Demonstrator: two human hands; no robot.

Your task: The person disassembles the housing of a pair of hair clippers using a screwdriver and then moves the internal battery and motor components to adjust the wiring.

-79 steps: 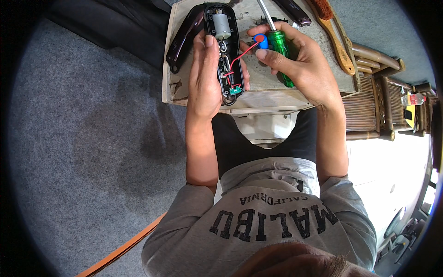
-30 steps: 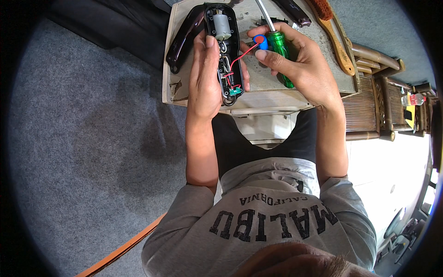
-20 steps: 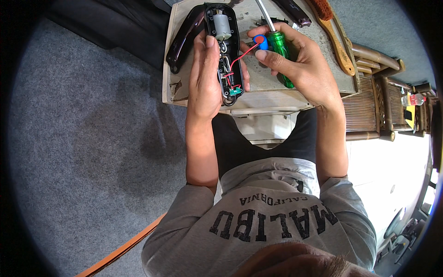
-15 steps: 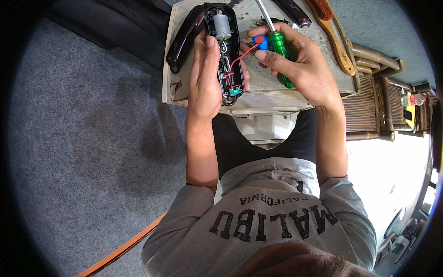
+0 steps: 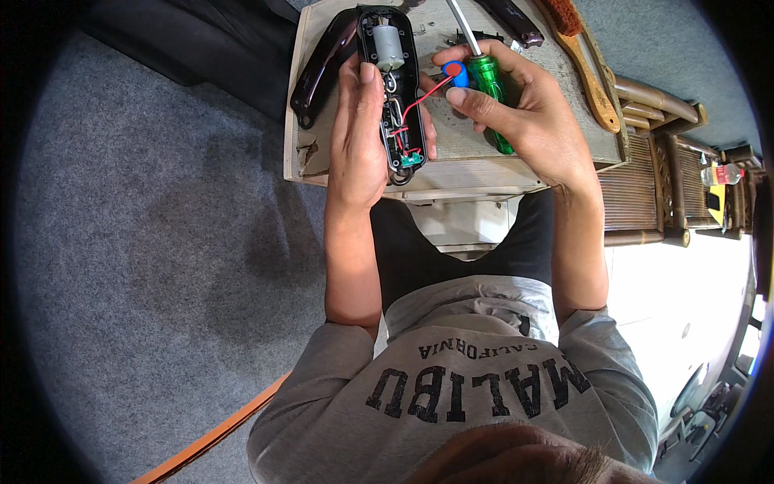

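My left hand (image 5: 360, 137) is wrapped round an opened black hair clipper body (image 5: 409, 121), held upright over the box top. Inside it show a silver motor (image 5: 388, 46), red and white wires and a small green circuit board (image 5: 412, 160). A red wire (image 5: 421, 100) runs from the housing to a blue battery cell (image 5: 456, 74) with a red end. My right hand (image 5: 532, 113) holds that cell at the fingertips and also grips a screwdriver (image 5: 488, 89) with a clear green handle, its shaft pointing away from me.
The pale wooden box (image 5: 459, 173) stands before my knees. On it lie a dark glossy curved casing (image 5: 318, 77), another dark casing piece (image 5: 513, 20), small black parts (image 5: 481, 36) and a wooden-handled brush (image 5: 592, 81). Bamboo furniture (image 5: 637, 181) stands to the right.
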